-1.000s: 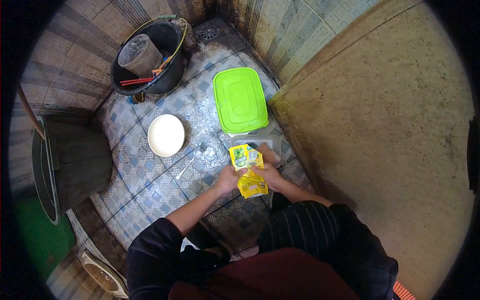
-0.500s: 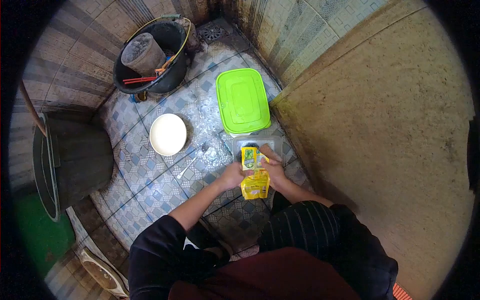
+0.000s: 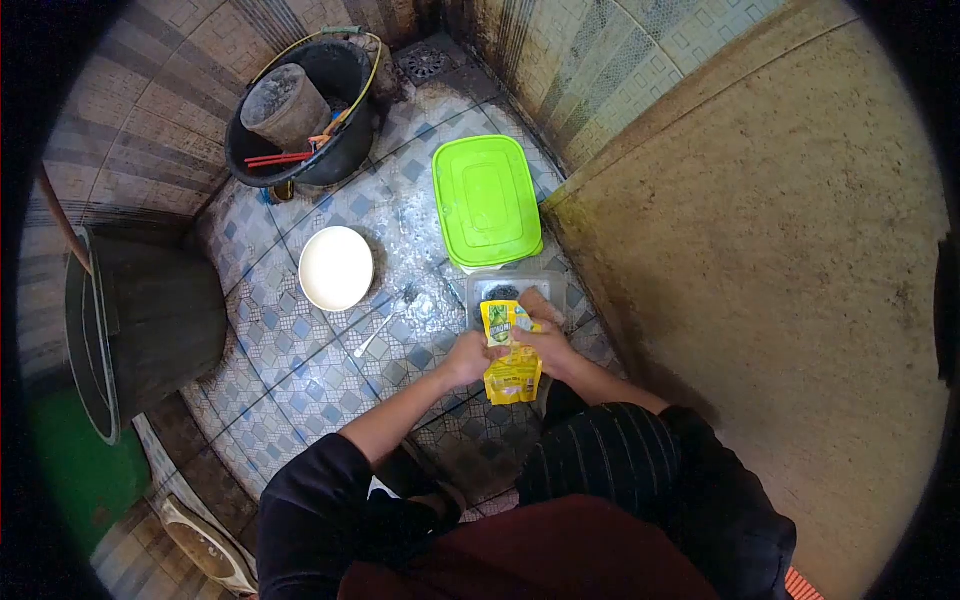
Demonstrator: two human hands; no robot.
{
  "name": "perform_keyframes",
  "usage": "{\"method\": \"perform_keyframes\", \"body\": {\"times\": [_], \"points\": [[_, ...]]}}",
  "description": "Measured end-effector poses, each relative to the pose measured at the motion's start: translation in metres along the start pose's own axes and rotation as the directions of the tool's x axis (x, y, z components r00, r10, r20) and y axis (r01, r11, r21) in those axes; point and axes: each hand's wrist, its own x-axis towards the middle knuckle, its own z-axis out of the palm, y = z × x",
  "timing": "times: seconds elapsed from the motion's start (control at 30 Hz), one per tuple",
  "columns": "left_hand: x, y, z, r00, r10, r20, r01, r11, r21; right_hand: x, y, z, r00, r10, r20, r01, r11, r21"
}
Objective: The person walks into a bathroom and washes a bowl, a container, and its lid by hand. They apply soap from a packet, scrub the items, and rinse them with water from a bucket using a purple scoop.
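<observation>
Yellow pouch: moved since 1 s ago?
Yes, slightly. The top of the yellow pouch has swung right, away from the white bowl, and it now stands straighter in front of the clear tub.

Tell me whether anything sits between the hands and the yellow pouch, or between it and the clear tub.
Nothing visible. The left hand and right hand grip the yellow pouch directly; its top end overlaps the clear tub in view.
</observation>
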Motion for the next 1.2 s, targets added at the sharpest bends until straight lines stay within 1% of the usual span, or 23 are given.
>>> {"method": "perform_keyframes", "body": {"times": [0.07,0.1,0.17,0.23,0.27,0.3,0.33,0.37,0.4,0.47,0.5,0.53,0.6,0.67,0.73,0.77,0.8,0.93,1.0,1.03,1.1,1.13,1.2], "points": [[-0.005,0.005,-0.002,0.998,-0.050,0.030,0.050,0.999,-0.021,0.007,0.006,-0.005,1.000,0.013,-0.014,-0.013,1.000,0.015],[-0.006,0.008,-0.002,0.993,-0.098,0.064,0.100,0.994,-0.040,0.009,0.005,-0.003,0.993,-0.036,-0.112,0.031,0.999,-0.042],[-0.009,-0.005,0.000,1.000,-0.011,-0.004,0.011,0.999,0.032,0.010,-0.006,-0.008,0.974,-0.093,-0.206,0.073,0.992,-0.104],[-0.021,-0.011,-0.007,0.987,0.114,-0.113,-0.090,0.976,0.199,-0.005,-0.045,-0.002,0.967,-0.214,-0.139,0.110,0.841,-0.529],[-0.032,-0.005,-0.015,0.987,0.112,-0.112,-0.089,0.976,0.198,-0.007,-0.054,0.003,0.967,-0.211,-0.140,0.108,0.842,-0.529],[-0.043,0.004,-0.024,0.996,0.045,-0.080,-0.010,0.920,0.392,-0.008,-0.063,0.006,0.849,-0.516,0.113,0.314,0.319,-0.894],[-0.050,0.007,-0.031,0.998,-0.026,-0.060,0.055,0.818,0.573,-0.009,-0.067,0.007,0.664,-0.576,0.478,0.327,-0.351,-0.877],[-0.054,0.000,-0.037,0.998,-0.024,-0.057,0.052,0.817,0.574,0.000,-0.054,0.008,0.867,-0.461,0.191,0.127,-0.166,-0.978],[-0.058,-0.010,-0.041,0.993,0.015,-0.121,0.046,0.872,0.488,0.007,-0.043,0.008,0.866,-0.463,0.190,0.126,-0.166,-0.978],[-0.061,-0.029,-0.048,0.979,0.049,-0.196,0.034,0.917,0.398,0.026,-0.023,0.001,0.797,-0.502,0.336,0.063,-0.485,-0.872],[-0.058,-0.039,-0.052,0.949,0.214,-0.233,-0.122,0.926,0.357,0.054,-0.016,-0.016,0.910,-0.296,0.290,0.146,-0.425,-0.893],[-0.059,-0.043,-0.054,0.889,0.366,-0.274,-0.274,0.906,0.321,0.061,-0.024,-0.014,0.908,-0.294,0.299,0.155,-0.427,-0.891],[-0.063,-0.048,-0.054,0.900,0.334,-0.281,-0.241,0.917,0.319,0.069,-0.034,-0.008,0.994,-0.073,-0.086,-0.101,-0.220,-0.970],[-0.065,-0.048,-0.057,0.903,0.317,-0.289,-0.221,0.922,0.318,0.069,-0.042,-0.003,0.993,-0.082,-0.084,-0.101,-0.243,-0.965],[-0.070,-0.043,-0.059,0.883,0.421,-0.206,-0.324,0.865,0.383,0.065,-0.043,-0.001,0.993,-0.083,-0.083,-0.103,-0.266,-0.958],[-0.073,-0.042,-0.060,0.910,0.364,-0.199,-0.268,0.882,0.388,0.056,-0.038,-0.001,0.944,-0.317,0.091,-0.006,-0.291,-0.957],[-0.074,-0.039,-0.064,0.911,0.361,-0.200,-0.265,0.883,0.388,0.052,-0.032,-0.003,0.814,-0.520,0.258,0.081,-0.338,-0.938],[-0.081,-0.018,-0.075,0.887,0.439,-0.143,-0.358,0.850,0.387,0.044,-0.020,-0.015,0.815,-0.541,0.210,0.038,-0.313,-0.949],[-0.078,-0.007,-0.085,0.891,0.444,-0.097,-0.364,0.824,0.434,0.057,-0.033,-0.017,0.975,-0.176,-0.135,-0.130,0.040,-0.991],[-0.077,-0.005,-0.088,0.861,0.506,-0.050,-0.431,0.778,0.457,0.061,-0.036,-0.015,0.974,-0.184,-0.133,-0.128,0.042,-0.991],[-0.075,-0.002,-0.093,0.827,0.562,-0.001,-0.492,0.725,0.481,0.066,-0.038,-0.009,0.987,-0.048,-0.157,-0.164,-0.323,-0.932],[-0.070,-0.001,-0.092,0.825,0.560,-0.078,-0.471,0.757,0.452,0.059,-0.043,0.006,0.987,-0.053,-0.153,-0.162,-0.321,-0.933],[-0.052,0.004,-0.092,0.810,0.564,-0.160,-0.454,0.776,0.437,0.047,-0.049,0.038,0.861,-0.276,-0.427,-0.490,-0.227,-0.841]]}}
